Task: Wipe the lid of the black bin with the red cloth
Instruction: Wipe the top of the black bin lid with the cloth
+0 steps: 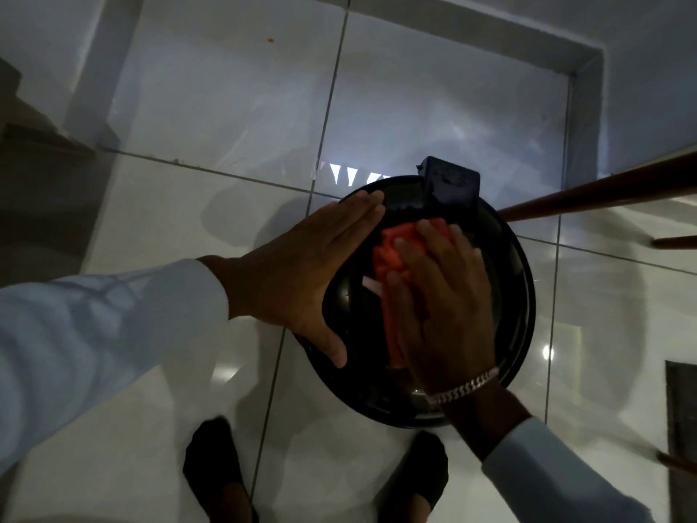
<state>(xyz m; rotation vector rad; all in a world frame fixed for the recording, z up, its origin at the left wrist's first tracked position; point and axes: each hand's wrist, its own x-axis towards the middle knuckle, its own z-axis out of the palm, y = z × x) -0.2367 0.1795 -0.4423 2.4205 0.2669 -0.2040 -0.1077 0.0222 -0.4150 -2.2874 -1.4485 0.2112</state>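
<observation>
A round black bin stands on the tiled floor, and I look straight down on its glossy lid (505, 288). A black hinge block (452, 186) sticks up at the lid's far edge. My right hand (441, 307) lies flat on the red cloth (392, 254), pressing it onto the middle of the lid; a silver bracelet is on that wrist. My left hand (298, 273) rests flat on the lid's left rim, fingers straight and together, thumb hooked over the near edge. Most of the cloth is hidden under my right hand.
Glossy white floor tiles (415, 100) surround the bin. Brown wooden furniture legs (603, 198) slant in from the right, close to the bin's far right side. My two feet in dark socks (215, 469) stand just in front of the bin. A wall corner lies beyond.
</observation>
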